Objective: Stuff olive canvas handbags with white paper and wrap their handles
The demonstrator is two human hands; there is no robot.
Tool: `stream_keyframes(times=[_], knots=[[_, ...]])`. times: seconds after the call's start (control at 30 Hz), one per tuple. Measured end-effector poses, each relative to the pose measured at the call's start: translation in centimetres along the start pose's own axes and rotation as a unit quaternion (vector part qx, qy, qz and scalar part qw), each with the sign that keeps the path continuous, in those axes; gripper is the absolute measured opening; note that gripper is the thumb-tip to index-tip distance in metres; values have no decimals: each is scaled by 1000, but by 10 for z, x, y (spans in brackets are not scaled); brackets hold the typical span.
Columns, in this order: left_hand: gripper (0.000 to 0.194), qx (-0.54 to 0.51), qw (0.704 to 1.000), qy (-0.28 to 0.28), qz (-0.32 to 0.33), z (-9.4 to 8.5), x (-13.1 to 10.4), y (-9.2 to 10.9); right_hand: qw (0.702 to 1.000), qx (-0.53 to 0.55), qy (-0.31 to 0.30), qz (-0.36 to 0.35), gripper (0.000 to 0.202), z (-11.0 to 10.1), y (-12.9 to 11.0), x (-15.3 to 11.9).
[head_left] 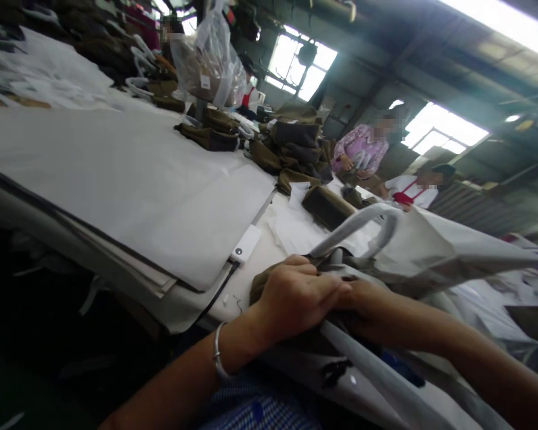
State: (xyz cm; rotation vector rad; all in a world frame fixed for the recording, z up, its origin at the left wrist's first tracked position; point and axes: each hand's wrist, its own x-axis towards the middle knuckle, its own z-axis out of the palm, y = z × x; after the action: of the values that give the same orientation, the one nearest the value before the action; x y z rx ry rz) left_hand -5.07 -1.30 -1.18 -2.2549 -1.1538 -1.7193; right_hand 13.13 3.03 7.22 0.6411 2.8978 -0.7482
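Note:
In front of me an olive-brown fabric bag [260,285] lies at the table's edge, partly covered by my hands and forearms. My left hand [291,292], a silver bangle at its wrist, is closed on the bag's upper part with fingers curled. Close against it, my right hand [356,297] also grips the bag; its fingertips are mostly hidden behind the left hand. A handle [356,224] wrapped in pale material arches up just beyond my hands. A long pale strap [372,367] runs below my right forearm toward the lower right.
Large white sheets [130,185] are stacked on the left. A white power box [246,243] with a cable sits at their corner. Piles of olive-brown bags [296,140] stand farther back, near a hanging plastic bag [215,65]. Two people [363,149] work across the table.

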Motion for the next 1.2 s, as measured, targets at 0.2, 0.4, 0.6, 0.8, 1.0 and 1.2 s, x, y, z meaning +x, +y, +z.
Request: stream_keyframes(times=[0.2,0.4,0.6,0.8,1.0,1.2], knots=[[39,223,967,-119,-20,-21,25,-25,875,-245,399,123,45,-28,-18,-113],[14,201,951,-237,-9,-23,61,-13,728,-112,531,420,55,59,15,-231],[91,-86,901,-389,172,2,94,63,678,548,388,300,63,126,15,-234],[108,-75,883,-418,200,52,75,108,630,554,523,150,58,101,5,-197],[35,-283,907,-279,-140,58,99,88,491,497,709,93,68,102,47,-166],[59,-220,909,-285,-212,76,127,63,565,480,670,29,42,90,52,-122]])
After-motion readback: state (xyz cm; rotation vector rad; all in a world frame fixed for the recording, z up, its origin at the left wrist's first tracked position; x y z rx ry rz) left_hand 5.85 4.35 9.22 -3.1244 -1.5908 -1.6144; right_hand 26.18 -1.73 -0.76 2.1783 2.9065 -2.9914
